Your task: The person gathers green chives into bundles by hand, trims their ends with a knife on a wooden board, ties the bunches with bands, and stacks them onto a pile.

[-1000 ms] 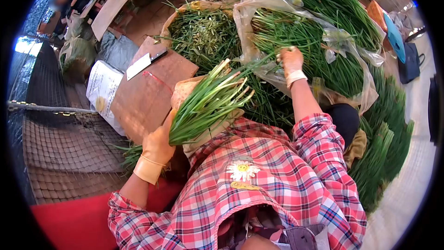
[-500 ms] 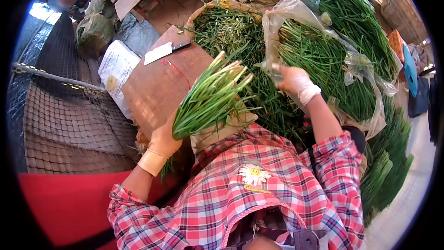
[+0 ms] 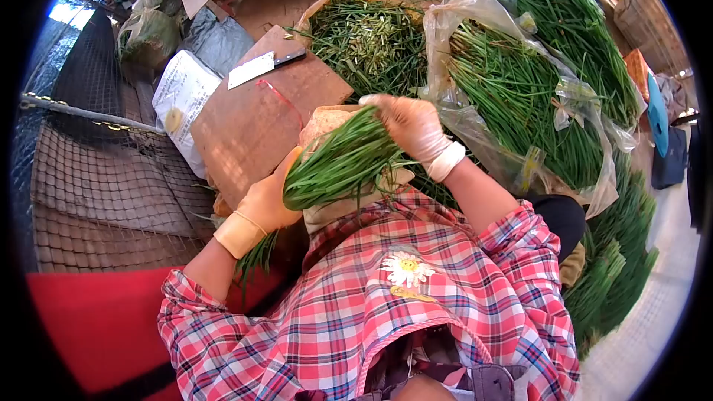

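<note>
A bunch of long green chives [image 3: 345,160] lies across my lap. My left hand [image 3: 271,197], in a pale glove with a band at the wrist, is closed around its left part. At the other end my right hand [image 3: 412,130], also gloved, curls its fingers over the stem ends and hides them. Just beyond my left hand is a brown board [image 3: 245,130]. On it rest a knife [image 3: 251,71] with a broad pale blade and black handle, and a red strip [image 3: 281,100].
A sack [image 3: 364,48] of loose cut greens stands ahead. To its right, a clear plastic bag [image 3: 438,30] holds long chives, with more piled at far right [image 3: 616,267]. Netting [image 3: 119,193] and a white printed sack [image 3: 186,96] are on the left.
My right hand has moved left from beside the plastic bag onto the stem ends of the bunch. The bunch has tipped flatter, and my left hand still holds it.
</note>
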Tool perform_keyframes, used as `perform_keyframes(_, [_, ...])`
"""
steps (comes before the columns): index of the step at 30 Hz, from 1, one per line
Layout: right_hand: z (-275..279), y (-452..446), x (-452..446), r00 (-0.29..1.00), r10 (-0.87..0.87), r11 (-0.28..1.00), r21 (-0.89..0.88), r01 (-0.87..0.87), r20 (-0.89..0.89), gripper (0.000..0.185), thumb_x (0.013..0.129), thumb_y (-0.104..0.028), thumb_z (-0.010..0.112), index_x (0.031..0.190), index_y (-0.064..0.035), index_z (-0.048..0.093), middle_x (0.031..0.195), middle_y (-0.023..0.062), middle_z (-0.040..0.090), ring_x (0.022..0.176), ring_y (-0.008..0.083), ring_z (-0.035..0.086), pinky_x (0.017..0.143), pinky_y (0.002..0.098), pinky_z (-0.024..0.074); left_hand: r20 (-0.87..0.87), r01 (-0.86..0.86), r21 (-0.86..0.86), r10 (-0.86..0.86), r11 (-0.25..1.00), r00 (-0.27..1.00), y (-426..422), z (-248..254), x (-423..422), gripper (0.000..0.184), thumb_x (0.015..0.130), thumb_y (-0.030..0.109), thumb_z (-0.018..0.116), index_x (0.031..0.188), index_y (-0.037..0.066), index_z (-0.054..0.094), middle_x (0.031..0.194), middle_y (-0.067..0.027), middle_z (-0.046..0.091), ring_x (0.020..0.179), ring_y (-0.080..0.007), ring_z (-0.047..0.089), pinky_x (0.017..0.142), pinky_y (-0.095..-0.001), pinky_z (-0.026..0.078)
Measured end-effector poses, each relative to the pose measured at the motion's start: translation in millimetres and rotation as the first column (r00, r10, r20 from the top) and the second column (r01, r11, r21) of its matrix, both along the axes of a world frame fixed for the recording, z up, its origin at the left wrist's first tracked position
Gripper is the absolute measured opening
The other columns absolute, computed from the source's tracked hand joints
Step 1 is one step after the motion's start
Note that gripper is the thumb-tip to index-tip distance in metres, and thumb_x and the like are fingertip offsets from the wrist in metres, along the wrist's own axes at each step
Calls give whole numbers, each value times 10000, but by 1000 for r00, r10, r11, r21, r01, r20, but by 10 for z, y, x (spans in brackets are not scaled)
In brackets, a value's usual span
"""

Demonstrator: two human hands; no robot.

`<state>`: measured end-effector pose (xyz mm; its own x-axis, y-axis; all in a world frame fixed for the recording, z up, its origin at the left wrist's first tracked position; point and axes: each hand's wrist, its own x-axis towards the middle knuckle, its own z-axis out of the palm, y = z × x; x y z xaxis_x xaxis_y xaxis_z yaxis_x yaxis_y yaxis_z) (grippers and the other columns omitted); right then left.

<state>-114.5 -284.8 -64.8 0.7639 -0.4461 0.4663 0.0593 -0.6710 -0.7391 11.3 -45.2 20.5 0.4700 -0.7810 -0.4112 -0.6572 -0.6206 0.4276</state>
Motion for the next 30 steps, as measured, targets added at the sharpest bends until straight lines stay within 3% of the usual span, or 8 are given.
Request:
perform_keyframes(3, [302,-306,-49,989,-2,522,844,124,-145,183,895,-116,515,1030,-151,633,704,68,635,534,158,547,517,313,474,3,-13,26,13,1000,1000,87,-148,55,784,724,194,627,1407,164,245,974,-246,611,934,-414,579,789,-441,470])
perform_keyframes(8, [-347,-1231,-406,912,-372,508,785,354,-170,236,925,-155,465,1091,-53,597,817,96,647,640,162,586,611,316,503,59,-25,22,23,999,998,223,-343,30,725,762,229,601,1397,165,257,871,-265,617,838,-437,588,738,-482,465])
perform_keyframes(10, [-307,-1196,-419,305,-317,947,-318,49,-898,301,874,-183,509,1146,-77,584,889,139,649,780,270,638,705,400,512,95,-35,20,33,999,995,254,-363,23,697,770,224,592,1384,145,274,833,-260,618,787,-435,593,704,-492,465])
perform_keyframes(11, [-290,-1120,-479,268,-371,928,-350,125,-889,305,862,-189,504,1144,-115,593,996,171,634,933,314,609,827,422,469,95,-36,16,34,999,995,259,-359,31,697,770,224,592,1384,145,274,833,-260,618,787,-435,593,704,-492,465])
perform_keyframes(17, [179,-578,-423,996,-21,842,535,63,-84,198,836,-116,595,1024,-107,658,983,114,661,861,233,633,808,329,484,193,15,63,-27,998,981,205,-292,-40,685,781,209,561,1386,111,256,802,-239,624,739,-415,603,661,-489,469])
perform_keyframes(21, [360,32,-268,955,296,919,277,-280,-18,172,805,-162,657,956,-81,665,897,86,663,816,212,621,786,302,475,196,38,71,-51,997,979,161,-261,-53,694,750,155,606,1368,137,292,896,-244,621,795,-430,597,683,-490,478])
perform_keyframes(25, [140,247,-107,879,60,995,-43,-91,-472,223,741,-261,694,902,-115,643,863,87,618,830,279,596,744,382,471,163,58,-57,-48,997,985,128,-255,-52,724,740,163,623,1376,130,278,975,-249,609,861,-422,595,728,-465,486])
perform_keyframes(30, [55,318,-76,960,27,985,-156,-73,-280,404,710,-267,719,1058,-128,568,967,95,592,860,281,587,752,392,467,69,-22,18,20,1000,997,28,-115,-107,755,734,171,635,1389,129,262,1028,-251,597,921,-418,585,777,-438,482])
